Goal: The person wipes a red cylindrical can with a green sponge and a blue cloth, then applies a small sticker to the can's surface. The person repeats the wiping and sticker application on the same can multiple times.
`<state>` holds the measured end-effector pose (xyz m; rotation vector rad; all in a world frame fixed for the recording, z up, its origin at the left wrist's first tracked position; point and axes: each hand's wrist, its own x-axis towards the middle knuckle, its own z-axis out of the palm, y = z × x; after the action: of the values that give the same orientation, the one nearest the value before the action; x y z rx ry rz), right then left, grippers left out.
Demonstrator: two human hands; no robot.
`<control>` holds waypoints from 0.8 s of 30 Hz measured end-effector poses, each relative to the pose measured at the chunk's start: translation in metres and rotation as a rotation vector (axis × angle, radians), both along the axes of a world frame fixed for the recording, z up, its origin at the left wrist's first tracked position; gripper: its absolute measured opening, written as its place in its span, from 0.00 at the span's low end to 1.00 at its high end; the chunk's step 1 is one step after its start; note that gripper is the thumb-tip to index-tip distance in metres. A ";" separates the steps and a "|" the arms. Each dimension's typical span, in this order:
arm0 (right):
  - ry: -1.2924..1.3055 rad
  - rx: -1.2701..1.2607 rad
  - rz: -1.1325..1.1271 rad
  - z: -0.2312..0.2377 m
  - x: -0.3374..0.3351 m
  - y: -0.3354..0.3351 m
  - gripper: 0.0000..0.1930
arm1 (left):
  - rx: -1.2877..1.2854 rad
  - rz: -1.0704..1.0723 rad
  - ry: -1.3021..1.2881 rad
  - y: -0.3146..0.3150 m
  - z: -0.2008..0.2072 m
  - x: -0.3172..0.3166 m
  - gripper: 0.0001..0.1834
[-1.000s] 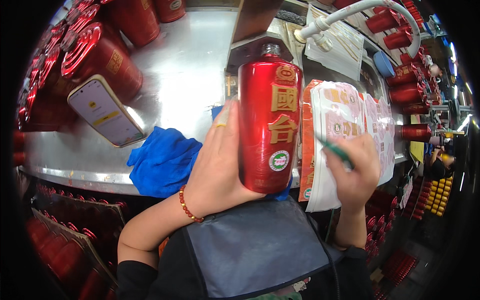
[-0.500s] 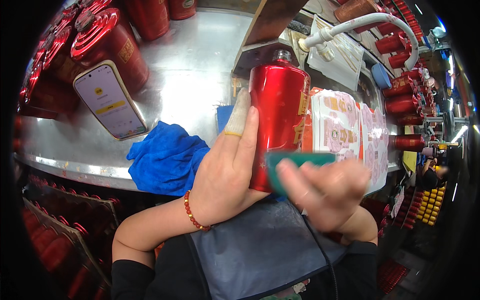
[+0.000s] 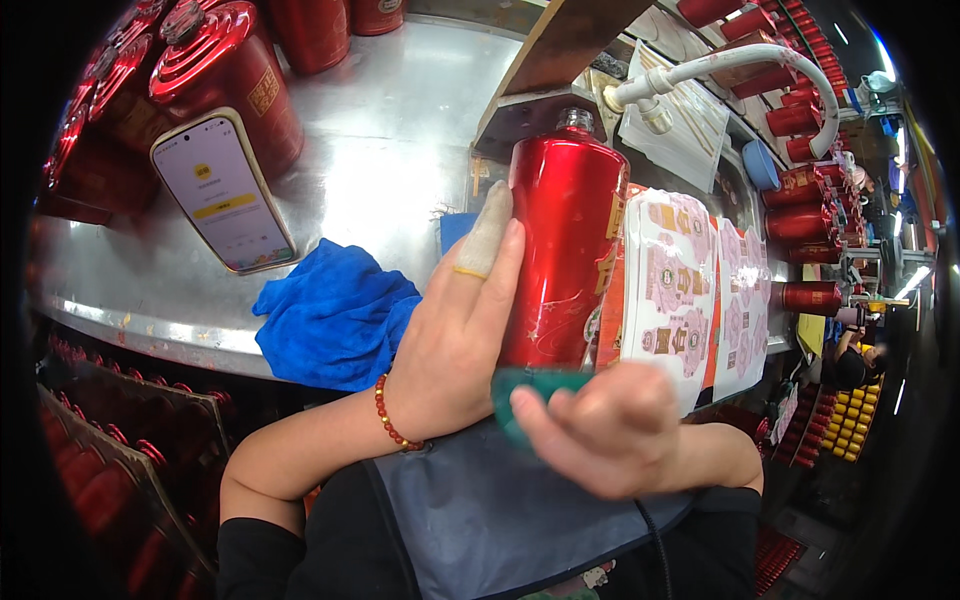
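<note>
A glossy red bottle (image 3: 568,240) with gold lettering and a clear threaded neck lies in front of me, its neck pointing away. My left hand (image 3: 450,345) grips it along the left side, fingers stretched over its wall; a beige knitted sleeve (image 3: 487,235) covers one finger. Pinched in my right hand (image 3: 610,428), which is slightly blurred, is a flat green scraper (image 3: 514,388), at the near end of the bottle by its base. Fingers and scraper hide part of that end. Sheets of pink and gold labels (image 3: 672,270) lie right of the bottle.
A crumpled blue cloth (image 3: 335,315) lies left of my left hand. A lit phone (image 3: 222,195) leans on red bottles (image 3: 230,85) at the far left. Behind the bottle are a brown wooden stand (image 3: 555,50) and a curved white pipe (image 3: 740,58). A blue bowl (image 3: 760,165) stands farther right.
My right hand has moved the green scraper left and nearer to me, from the lower side of the bottle to its base. My left hand keeps its hold.
</note>
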<state>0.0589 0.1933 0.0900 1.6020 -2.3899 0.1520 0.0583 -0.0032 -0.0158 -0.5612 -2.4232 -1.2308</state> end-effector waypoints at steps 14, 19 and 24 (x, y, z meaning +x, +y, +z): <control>-0.293 -0.295 -0.247 -0.011 0.012 0.015 0.27 | 0.053 -0.052 -0.168 -0.013 0.003 0.004 0.70; -0.698 -0.602 -0.563 -0.038 0.012 0.026 0.15 | 0.035 -0.097 -0.251 -0.019 0.005 0.005 0.70; -1.074 -0.957 -1.086 -0.070 0.011 0.044 0.08 | 0.001 -0.127 -0.230 -0.023 0.001 0.001 0.71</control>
<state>0.0703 0.2374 0.0204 -0.4059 -2.6270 1.8533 0.0593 -0.0262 -0.0145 -0.6115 -2.6089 -1.4182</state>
